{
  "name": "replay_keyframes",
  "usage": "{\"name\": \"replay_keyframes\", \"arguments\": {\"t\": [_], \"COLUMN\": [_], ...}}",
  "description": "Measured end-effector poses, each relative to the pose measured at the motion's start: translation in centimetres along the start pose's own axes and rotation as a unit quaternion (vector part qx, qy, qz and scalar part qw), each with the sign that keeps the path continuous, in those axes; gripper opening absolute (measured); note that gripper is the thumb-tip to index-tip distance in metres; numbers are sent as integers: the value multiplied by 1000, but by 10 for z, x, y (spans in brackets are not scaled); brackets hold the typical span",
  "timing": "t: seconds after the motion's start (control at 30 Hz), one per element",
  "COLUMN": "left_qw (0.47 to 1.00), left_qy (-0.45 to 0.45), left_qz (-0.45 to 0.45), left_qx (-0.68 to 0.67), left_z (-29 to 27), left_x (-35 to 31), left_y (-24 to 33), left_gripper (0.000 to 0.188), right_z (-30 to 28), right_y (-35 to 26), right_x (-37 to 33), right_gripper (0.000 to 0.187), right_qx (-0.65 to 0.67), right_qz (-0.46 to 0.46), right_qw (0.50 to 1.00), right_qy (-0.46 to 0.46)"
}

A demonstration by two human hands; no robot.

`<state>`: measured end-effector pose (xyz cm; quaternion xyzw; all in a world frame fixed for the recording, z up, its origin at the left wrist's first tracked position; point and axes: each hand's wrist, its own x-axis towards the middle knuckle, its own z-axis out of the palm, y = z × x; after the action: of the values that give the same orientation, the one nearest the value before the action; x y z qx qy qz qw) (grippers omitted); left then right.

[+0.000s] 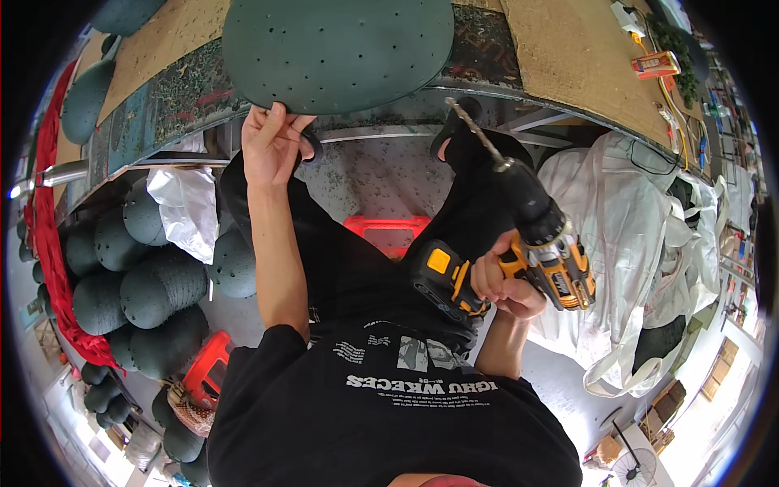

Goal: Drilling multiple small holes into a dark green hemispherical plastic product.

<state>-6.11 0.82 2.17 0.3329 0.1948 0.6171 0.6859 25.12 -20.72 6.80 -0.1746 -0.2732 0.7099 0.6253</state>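
Drill (560, 264) square, shell (337, 53) steady

The green shell lies on the desk (174, 101), straight ahead at the far side, its near rim overhanging the desk edge and its face dotted with small holes. The left hand (272, 146) grasps that rim toward its left; what the fingers do underneath is hidden. The right hand (510, 280) is wrapped around the drill's handle; whether the trigger is pressed, I cannot tell. The long bit (479, 134) points far and left, its tip apart from the shell, near its right side.

For what looks like hole drilling, the left hand should brace the shell firmly, well clear of the bit's path, since the overhanging rim may flex or tip. Meet the curved face squarely, because a slanted start could skate. Light, even pressure and a straight withdrawal should keep holes clean.
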Motion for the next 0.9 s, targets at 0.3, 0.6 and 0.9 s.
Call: {"name": "replay_keyframes", "arguments": {"t": [0.3, 0.6, 0.9], "left_qw": [849, 966, 984], "left_qy": [378, 202, 159], "left_qz": [137, -57, -45], "left_qx": [344, 154, 64], "left_z": [-33, 16, 40], "left_x": [-33, -42, -26], "left_y": [2, -67, -84], "left_gripper": [35, 27, 20], "right_z": [-3, -5, -7], "right_y": [35, 57, 65], "right_x": [-10, 6, 29], "right_gripper": [48, 20, 32], "right_qx": [-184, -624, -605], "right_qz": [20, -153, -113], "right_qw": [977, 761, 787], "right_qy": [107, 93, 43]}}
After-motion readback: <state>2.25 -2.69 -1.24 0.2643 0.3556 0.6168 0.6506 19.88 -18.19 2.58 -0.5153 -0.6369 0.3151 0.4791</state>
